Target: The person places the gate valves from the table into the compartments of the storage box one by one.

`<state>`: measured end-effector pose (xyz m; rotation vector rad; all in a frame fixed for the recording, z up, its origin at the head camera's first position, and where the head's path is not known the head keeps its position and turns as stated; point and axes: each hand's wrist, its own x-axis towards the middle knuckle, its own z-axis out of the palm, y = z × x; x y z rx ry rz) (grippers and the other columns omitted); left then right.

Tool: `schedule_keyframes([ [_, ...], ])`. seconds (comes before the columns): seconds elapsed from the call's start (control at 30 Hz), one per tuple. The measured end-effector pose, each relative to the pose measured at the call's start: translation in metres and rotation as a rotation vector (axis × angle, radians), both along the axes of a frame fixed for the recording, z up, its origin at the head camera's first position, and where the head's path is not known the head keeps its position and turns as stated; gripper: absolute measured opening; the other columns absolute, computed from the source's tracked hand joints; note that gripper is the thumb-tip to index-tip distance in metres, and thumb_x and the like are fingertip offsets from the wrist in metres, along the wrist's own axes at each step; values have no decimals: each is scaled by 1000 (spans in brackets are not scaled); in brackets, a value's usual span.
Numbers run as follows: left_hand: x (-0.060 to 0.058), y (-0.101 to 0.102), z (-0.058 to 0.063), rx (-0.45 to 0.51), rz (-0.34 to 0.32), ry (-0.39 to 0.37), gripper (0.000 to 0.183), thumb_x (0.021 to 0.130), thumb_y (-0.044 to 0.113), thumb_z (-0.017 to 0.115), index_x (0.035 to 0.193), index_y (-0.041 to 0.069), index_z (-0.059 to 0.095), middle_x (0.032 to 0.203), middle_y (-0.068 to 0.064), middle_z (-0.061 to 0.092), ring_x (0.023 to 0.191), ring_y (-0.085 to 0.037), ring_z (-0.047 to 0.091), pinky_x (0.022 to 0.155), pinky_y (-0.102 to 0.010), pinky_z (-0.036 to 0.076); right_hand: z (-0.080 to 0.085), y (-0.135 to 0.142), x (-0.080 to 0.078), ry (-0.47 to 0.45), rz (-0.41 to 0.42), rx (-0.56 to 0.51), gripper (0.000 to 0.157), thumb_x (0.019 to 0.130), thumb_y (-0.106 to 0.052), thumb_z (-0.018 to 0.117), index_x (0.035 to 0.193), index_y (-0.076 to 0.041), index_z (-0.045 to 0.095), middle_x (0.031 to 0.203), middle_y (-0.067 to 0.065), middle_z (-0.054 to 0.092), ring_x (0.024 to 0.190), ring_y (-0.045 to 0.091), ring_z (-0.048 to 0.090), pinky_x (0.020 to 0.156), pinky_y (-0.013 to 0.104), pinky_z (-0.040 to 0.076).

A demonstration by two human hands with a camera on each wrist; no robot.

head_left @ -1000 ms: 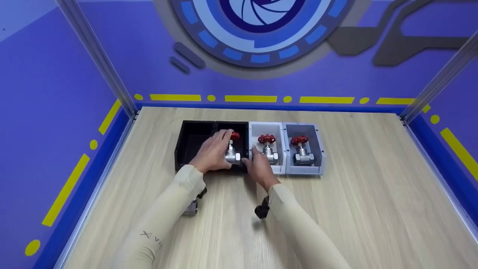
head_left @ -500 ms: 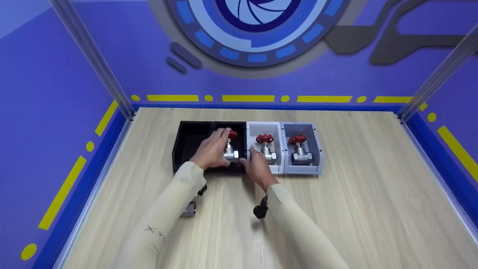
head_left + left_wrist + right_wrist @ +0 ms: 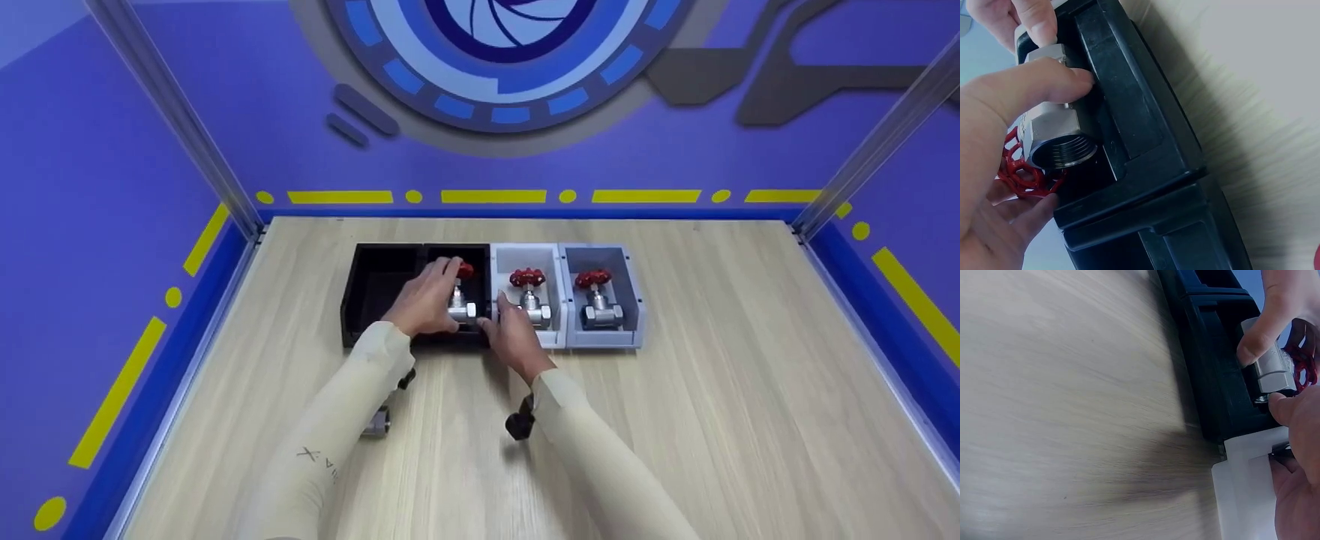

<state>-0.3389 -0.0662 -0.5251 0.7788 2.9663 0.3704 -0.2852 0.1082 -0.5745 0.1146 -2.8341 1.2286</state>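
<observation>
In the head view my left hand holds a metal gate valve inside the second black bin. Its thumb lies across the hexagonal body in the left wrist view, and its fingers are at the red handwheel. My right hand pinches the side wall where this bin meets the white bin. The right thumb is on the black side, right at the valve's end; the other fingers reach into the white bin. They partly cover a second valve standing there.
A grey bin on the right holds another red-wheeled valve. Another black bin ends the row at left. A metal fitting lies on the wooden table, partly under my left sleeve. Blue panels rise around the table.
The head view has shifted a little, so the bins and hands appear slightly farther left. Both hands keep their places on the valve and the bin wall.
</observation>
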Motion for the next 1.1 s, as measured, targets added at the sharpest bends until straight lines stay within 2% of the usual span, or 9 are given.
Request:
schedule_keyframes([
  [0.27,-3,3,-4,-23,6,-17,111,63,26,89,151,5,26,150,-17,36,138,-33,38,108,-45,42,-2,-1,0,12,10,3,62,92,-24,65,139,9,42,117,25,65,112,32,62,98,43,49],
  [0.43,-6,6,-7,-34,-12,-5,110,62,26,89,150,3,27,147,-17,39,135,-34,41,104,-46,46,-1,-1,1,19,19,-10,66,91,-23,65,141,11,38,120,27,63,116,33,60,102,43,47],
  [0.6,-10,9,-6,-39,-24,-42,110,63,23,88,151,2,26,148,-19,38,136,-35,40,105,-46,45,0,0,1,17,19,3,65,92,-24,65,140,11,39,124,28,61,118,35,59,102,43,46],
  [0.87,-15,13,-8,-84,-25,-67,108,65,22,87,151,2,26,147,-20,39,134,-34,43,104,-46,46,2,0,0,-61,21,-20,70,94,-24,62,146,10,30,139,28,49,131,34,48,112,42,38],
  [1.1,-16,16,-11,-100,-27,-68,105,66,21,86,150,1,27,144,-20,41,130,-33,47,101,-45,48,0,0,0,-47,14,-13,68,93,-24,63,145,10,33,137,28,51,129,35,50,110,42,40],
])
